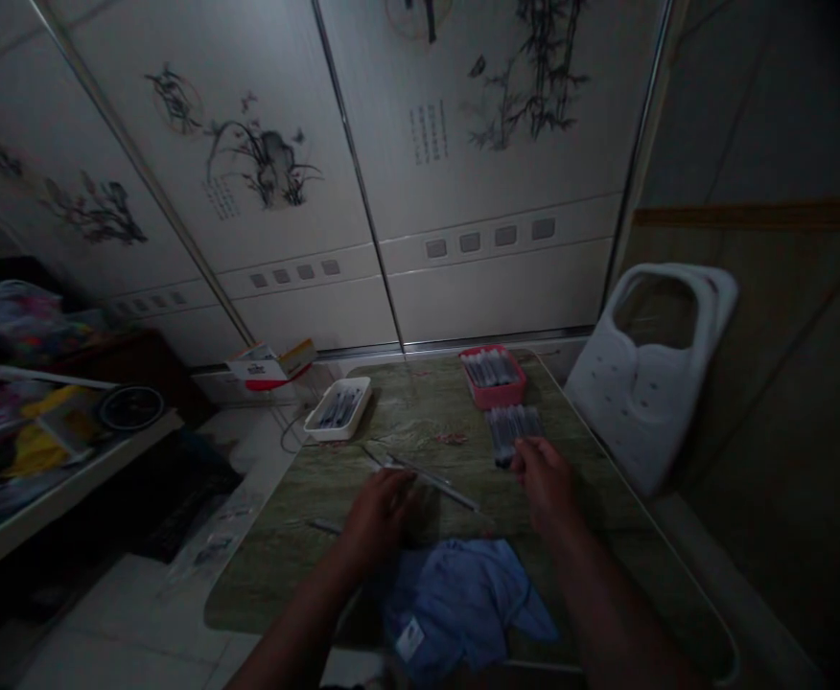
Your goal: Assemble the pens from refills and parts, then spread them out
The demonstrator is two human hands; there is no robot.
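My left hand is low over the middle of the table, fingers curled, beside several loose slim pens. Whatever its fingers may hold is hidden. My right hand has its fingers pressed together at the near end of a row of clear pens with dark ends. I cannot make out what is in its grip. Behind that row stands a pink basket filled with similar pens. A white basket at the table's far left holds more thin dark pieces. Another pen-like piece lies left of my left hand.
A crumpled blue cloth lies at the table's near edge, between my forearms. Right of the table leans a white folding chair. A cluttered shelf is at left, and sliding cabinet doors stand behind.
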